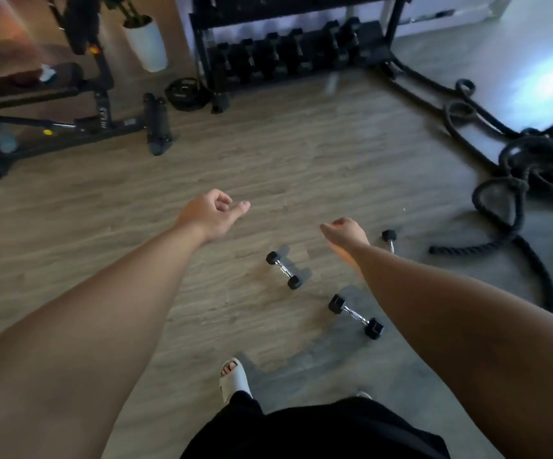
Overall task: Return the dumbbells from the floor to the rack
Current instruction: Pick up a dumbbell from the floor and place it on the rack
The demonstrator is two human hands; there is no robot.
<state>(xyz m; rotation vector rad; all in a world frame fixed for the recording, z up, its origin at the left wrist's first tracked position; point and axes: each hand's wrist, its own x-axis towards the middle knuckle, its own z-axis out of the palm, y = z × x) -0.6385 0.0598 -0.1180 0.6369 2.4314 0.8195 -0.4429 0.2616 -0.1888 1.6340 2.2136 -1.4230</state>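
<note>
Three small black hex dumbbells with chrome handles lie on the wood floor. One dumbbell (pixel 283 270) is at the centre, a second dumbbell (pixel 356 316) lies nearer my feet, and a third dumbbell (pixel 389 239) is partly hidden behind my right wrist. My left hand (pixel 210 215) hovers above the floor, left of them, fingers loosely curled, holding nothing. Over the spot between the first and third dumbbell, my right hand (pixel 346 234) is loosely curled and holds nothing. The black dumbbell rack (pixel 296 14) stands at the back with several dumbbells on its lower shelf.
A weight bench (pixel 66 107) stands at the back left, with a white cylinder (pixel 147 44) and a weight plate (pixel 186 93) near the rack's left leg. A thick black battle rope (pixel 516 167) lies coiled on the right. My sandalled foot (pixel 233 379) is on the floor below.
</note>
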